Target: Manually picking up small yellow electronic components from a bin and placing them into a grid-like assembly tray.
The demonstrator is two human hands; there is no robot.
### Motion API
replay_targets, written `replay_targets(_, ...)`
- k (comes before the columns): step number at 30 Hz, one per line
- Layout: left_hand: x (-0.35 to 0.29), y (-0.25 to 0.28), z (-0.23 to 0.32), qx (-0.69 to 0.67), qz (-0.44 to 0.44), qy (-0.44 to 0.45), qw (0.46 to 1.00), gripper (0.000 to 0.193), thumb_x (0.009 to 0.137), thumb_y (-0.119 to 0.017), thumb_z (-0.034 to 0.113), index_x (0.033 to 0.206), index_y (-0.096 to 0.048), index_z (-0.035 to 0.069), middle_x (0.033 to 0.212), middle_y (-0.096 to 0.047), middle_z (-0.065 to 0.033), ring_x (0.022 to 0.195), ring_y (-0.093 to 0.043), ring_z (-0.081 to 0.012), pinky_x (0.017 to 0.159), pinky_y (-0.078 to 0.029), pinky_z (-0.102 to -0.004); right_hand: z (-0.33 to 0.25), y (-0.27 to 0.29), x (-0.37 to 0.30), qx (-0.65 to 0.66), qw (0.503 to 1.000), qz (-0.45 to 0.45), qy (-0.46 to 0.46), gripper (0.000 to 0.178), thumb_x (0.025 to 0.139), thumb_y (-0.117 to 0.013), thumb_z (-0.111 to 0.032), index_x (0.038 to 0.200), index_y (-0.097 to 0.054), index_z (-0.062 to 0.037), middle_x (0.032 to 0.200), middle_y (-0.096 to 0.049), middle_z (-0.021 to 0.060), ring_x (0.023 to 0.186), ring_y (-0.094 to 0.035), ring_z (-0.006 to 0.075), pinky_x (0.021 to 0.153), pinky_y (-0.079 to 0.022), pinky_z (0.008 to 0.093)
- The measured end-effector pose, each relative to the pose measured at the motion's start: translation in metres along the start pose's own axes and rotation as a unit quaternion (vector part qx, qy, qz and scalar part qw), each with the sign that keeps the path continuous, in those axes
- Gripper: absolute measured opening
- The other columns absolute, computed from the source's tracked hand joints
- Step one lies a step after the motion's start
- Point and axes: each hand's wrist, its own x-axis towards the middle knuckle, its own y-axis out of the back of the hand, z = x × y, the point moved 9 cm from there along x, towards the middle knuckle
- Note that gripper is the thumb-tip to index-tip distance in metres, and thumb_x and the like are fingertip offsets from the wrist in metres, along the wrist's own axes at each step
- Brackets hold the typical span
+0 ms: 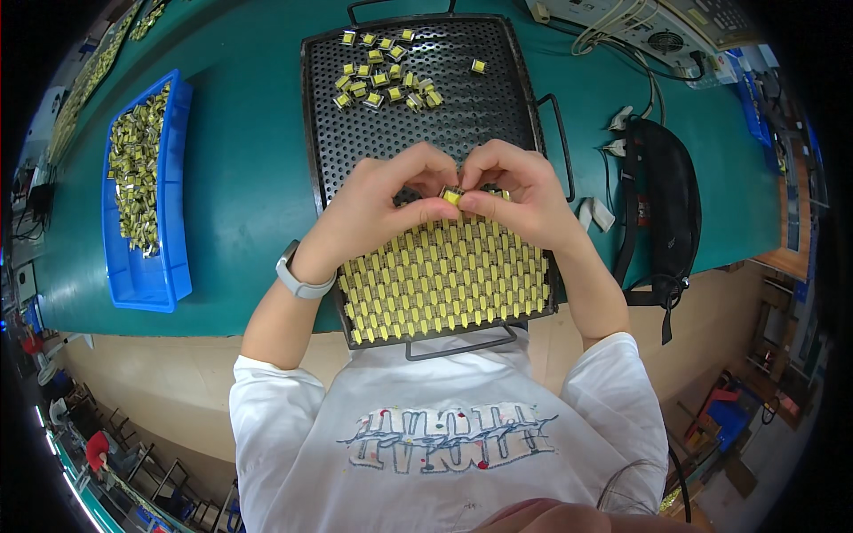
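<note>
A black perforated metal tray (355,147) with wire handles lies in front of me. Its near half is packed with tight rows of small yellow-taped transformers (444,275). Over the far edge of those rows, my left hand (404,191) and my right hand (515,191) meet, fingertips pinched from both sides on one small yellow transformer (452,194). Both hands are closed; the curled fingers partly hide it and the parts beneath. Loose transformers (378,78) lie scattered at the tray's far left, with a single one (479,66) apart to their right.
On the green table (240,133), a blue bin (175,222) full of similar transformers stands at the left. A black waist bag (668,204) lies on the right, near white clips (595,213) and cables. An instrument with a fan (657,40) sits at the back right.
</note>
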Motion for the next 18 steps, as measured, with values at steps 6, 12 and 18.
replay_targets(6, 0.004, 0.003, 0.014, 0.078, 0.032, -0.082, 0.993, 0.032, 0.087, -0.080, 0.017, 0.110, -0.062, 0.002, 0.099, -0.073, -0.0085, 0.087, -0.074, -0.0208, 0.078, -0.057, -0.0310, 0.000, 0.003, 0.000, -0.010, 0.999, 0.037, 0.002, 0.020, 0.087, -0.074, 0.001, 0.104, -0.062, 0.0005, 0.099, -0.063, 0.0059, 0.090, -0.064, 0.0126, 0.080, -0.053, 0.0267)
replay_targets(12, 0.002, 0.010, 0.002, 0.018, 0.102, -0.034, 0.994, 0.033, 0.088, -0.078, 0.011, 0.114, -0.060, 0.002, 0.104, -0.073, -0.0097, 0.093, -0.074, -0.0206, 0.082, -0.059, -0.0312, -0.005, 0.008, 0.005, -0.105, 0.993, 0.050, 0.003, 0.029, 0.086, -0.074, 0.001, 0.114, -0.066, -0.0007, 0.090, -0.064, 0.0030, 0.081, -0.062, 0.0100, 0.073, -0.051, 0.0250)
replay_targets(18, 0.003, 0.014, -0.010, -0.018, 0.135, 0.021, 0.990, 0.032, 0.090, -0.075, 0.007, 0.118, -0.060, 0.003, 0.105, -0.074, -0.0109, 0.093, -0.075, -0.0208, 0.082, -0.059, -0.0316, -0.008, 0.010, 0.005, -0.273, 0.959, 0.077, 0.022, 0.032, 0.085, -0.075, -0.001, 0.116, -0.068, -0.0054, 0.081, -0.061, 0.0028, 0.071, -0.059, 0.0113, 0.064, -0.048, 0.0262)
